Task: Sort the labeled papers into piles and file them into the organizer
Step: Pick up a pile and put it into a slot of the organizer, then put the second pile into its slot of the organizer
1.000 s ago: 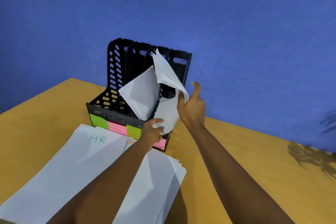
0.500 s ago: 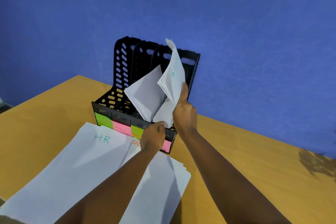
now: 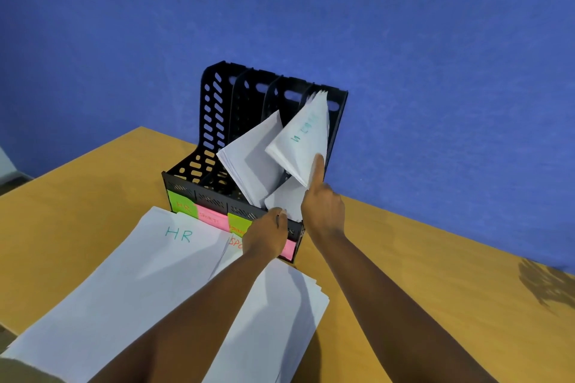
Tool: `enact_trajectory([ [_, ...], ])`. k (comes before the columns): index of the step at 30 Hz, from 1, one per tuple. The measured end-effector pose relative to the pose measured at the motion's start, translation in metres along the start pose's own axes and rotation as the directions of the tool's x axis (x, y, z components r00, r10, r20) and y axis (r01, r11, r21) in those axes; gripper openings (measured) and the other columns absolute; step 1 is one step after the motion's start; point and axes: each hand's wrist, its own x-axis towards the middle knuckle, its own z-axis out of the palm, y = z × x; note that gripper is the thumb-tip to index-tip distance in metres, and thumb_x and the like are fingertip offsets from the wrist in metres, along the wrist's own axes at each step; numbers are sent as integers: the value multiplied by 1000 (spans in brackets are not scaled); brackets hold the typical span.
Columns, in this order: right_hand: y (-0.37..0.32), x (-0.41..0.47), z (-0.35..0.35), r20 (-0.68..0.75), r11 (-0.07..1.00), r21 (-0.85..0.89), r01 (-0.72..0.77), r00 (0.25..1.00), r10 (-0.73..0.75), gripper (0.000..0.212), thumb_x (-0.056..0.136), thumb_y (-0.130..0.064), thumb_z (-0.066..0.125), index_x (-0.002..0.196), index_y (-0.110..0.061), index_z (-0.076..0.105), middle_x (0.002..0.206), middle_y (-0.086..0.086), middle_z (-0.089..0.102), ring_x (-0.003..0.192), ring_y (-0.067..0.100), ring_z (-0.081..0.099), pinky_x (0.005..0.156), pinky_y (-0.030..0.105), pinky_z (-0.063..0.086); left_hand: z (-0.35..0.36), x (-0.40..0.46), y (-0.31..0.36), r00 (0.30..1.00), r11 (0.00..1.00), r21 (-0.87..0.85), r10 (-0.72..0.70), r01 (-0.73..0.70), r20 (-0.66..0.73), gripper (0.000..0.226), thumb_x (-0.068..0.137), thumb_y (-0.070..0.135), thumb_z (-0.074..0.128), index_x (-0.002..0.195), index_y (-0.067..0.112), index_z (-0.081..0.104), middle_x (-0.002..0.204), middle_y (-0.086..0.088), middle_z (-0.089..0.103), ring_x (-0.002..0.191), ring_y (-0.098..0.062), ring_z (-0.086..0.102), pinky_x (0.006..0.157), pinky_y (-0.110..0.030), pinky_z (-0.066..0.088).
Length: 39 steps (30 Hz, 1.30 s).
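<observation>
The black organizer [image 3: 214, 146] stands on the counter [image 3: 435, 258] against the blue wall, with coloured sticky labels along its front lip. Both hands are at its rightmost slot. The right hand [image 3: 323, 208] has a stack of sheets [image 3: 303, 140] in its grip, thumb pressed flat against the near face while the fingers sit hidden behind; green writing shows on that face, too tilted to read. The left hand [image 3: 267, 233] pinches the bottom corner of paper at the slot's front edge. A second bundle [image 3: 252, 158] leans in the neighbouring slot.

These sheets look light and floppy; the stack fans at its top corner and would likely buckle if pushed from one end. Holding low near the bottom edge, as the left hand does, with the right steadying the side, seems the sound way to guide it down.

On the counter in front lie the HR pile [image 3: 124, 283] and another pile [image 3: 273, 320] under the forearms, not yet filed.
</observation>
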Motion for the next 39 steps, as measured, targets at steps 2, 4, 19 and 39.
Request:
enact_trajectory([
  [2,-2,2,2,-229,996,-31,86,969,-91,86,47,9,77,128,-1,50,41,5,45,36,7,22,32,14,20,1,2,2,999,999,37,-19,17,35,47,100,40,18,127,17,48,121,-13,62,115,-32,55,93,-40,44],
  [4,-4,2,-1,-239,991,35,131,964,-119,86,50,10,75,130,-2,46,43,6,46,37,7,22,30,14,20,-1,6,6,995,996,80,-46,39,85,51,99,44,18,125,15,50,122,-14,61,116,-33,55,94,-41,44],
  [19,18,-3,7,593,689,426,-586,756,276,97,76,-53,65,146,-22,6,100,16,63,82,28,64,61,28,49,-2,12,-34,948,910,-351,117,-222,-297,32,97,15,37,117,14,62,88,-22,70,80,-39,65,70,-37,51],
  [39,38,-143,38,792,856,-155,-492,455,406,90,66,-57,72,135,-14,35,138,4,44,131,26,38,100,36,42,-3,-26,-109,862,878,299,-449,375,236,44,68,39,78,93,8,60,91,-6,66,71,-19,61,67,-23,53],
])
